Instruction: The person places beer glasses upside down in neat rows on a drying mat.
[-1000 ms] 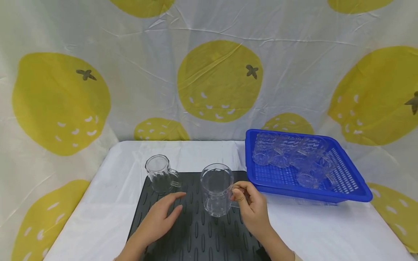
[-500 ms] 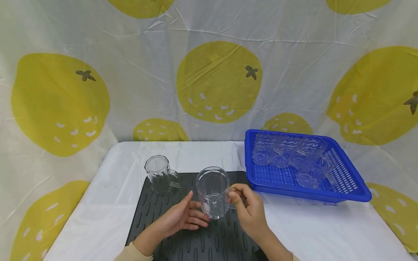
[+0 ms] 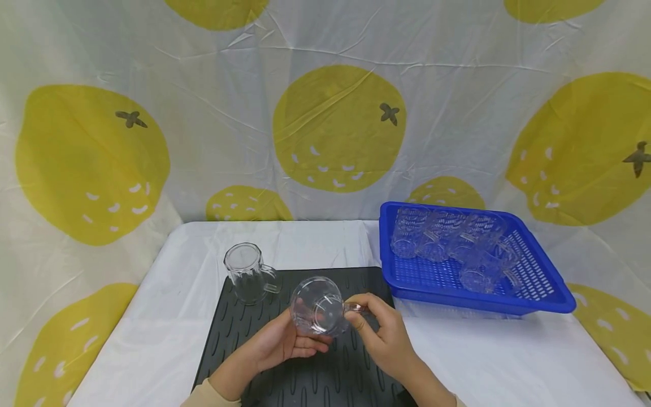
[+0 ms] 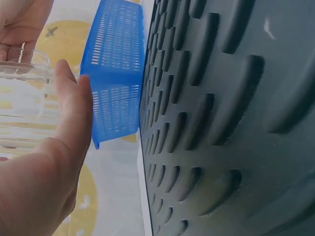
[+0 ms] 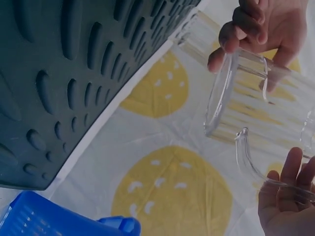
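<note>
Pinch on handle (image 5: 242, 151): right hand (image 3: 389, 339) holds clear mug (image 3: 325, 299); left hand (image 3: 274, 343) cups it.
Seemingly partway: standing mug (image 3: 247, 277) at mat's (image 3: 315, 384) far-left corner; glassware (image 3: 432, 233) in basket (image 3: 478, 303).

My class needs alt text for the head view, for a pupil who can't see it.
A clear glass mug is held tilted over a black ridged mat, a person's right hand pinching its handle, the left hand cupping it. A second mug stands on the mat; more mugs are in a blue basket at right.
</note>
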A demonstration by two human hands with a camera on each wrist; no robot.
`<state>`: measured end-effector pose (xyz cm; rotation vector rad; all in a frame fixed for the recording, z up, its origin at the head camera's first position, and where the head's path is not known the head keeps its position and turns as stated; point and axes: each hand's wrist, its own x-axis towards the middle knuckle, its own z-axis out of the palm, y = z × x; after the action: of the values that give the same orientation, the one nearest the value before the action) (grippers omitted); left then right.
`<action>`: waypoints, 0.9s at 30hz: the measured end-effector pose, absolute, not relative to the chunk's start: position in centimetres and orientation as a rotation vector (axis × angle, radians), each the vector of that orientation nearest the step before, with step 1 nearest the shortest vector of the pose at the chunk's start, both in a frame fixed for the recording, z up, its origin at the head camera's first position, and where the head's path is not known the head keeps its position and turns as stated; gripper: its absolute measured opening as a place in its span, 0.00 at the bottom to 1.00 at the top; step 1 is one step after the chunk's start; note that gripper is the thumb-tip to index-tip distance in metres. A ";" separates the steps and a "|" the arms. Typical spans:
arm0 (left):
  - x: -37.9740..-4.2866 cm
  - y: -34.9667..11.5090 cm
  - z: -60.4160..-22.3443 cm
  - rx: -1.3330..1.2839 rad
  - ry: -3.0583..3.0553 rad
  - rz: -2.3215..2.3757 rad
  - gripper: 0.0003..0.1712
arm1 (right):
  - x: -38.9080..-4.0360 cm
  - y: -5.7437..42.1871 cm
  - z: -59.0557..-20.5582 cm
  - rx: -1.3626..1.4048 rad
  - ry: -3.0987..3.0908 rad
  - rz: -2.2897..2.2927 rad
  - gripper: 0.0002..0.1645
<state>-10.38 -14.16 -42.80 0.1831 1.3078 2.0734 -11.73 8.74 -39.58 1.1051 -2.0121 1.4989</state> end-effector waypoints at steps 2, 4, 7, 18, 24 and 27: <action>-10.4 -14.2 -42.7 0.188 1.278 2.106 0.42 | -11.7 8.9 -39.6 1.141 -2.020 1.495 0.19; -10.5 -14.2 -42.6 0.186 1.266 2.144 0.40 | -11.7 9.0 -39.6 1.172 -2.030 1.487 0.20; -10.6 -14.2 -42.4 0.164 1.272 2.173 0.38 | -11.6 9.2 -39.7 1.226 -2.063 1.465 0.19; -11.4 -14.6 -42.2 0.104 1.372 2.162 0.36 | -11.5 9.1 -39.7 1.462 -2.111 1.296 0.14; -11.5 -14.6 -42.3 0.065 1.449 2.154 0.33 | -11.4 9.2 -39.7 1.485 -2.161 1.263 0.10; -11.5 -14.7 -42.4 0.070 1.441 2.167 0.35 | -11.4 9.2 -39.7 1.499 -2.170 1.255 0.09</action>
<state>-11.47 -14.74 -42.36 0.0700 1.4414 2.1673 -11.43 9.19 -39.74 1.4991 -2.1701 1.2550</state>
